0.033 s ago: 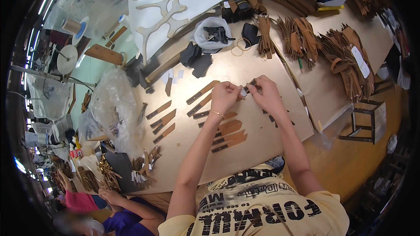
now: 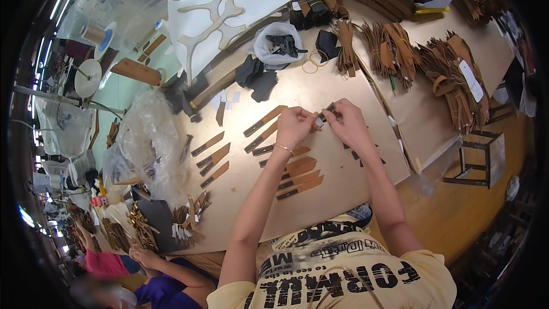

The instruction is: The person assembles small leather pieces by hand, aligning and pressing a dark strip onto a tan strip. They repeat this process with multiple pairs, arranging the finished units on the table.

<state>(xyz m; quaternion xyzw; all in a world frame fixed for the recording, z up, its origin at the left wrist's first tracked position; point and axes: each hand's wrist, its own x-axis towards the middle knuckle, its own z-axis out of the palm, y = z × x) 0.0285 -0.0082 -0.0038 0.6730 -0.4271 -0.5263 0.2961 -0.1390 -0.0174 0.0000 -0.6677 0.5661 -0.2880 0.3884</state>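
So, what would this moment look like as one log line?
left hand: at small white piece, grip unclear | right hand: pinching small dark piece | table: brown strips with dark ends

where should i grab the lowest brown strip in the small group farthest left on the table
Probably pinch the brown strip by its long edges near the middle, from above and the person's side: it lies flat and narrow, and the group's other strips lie on its far side.
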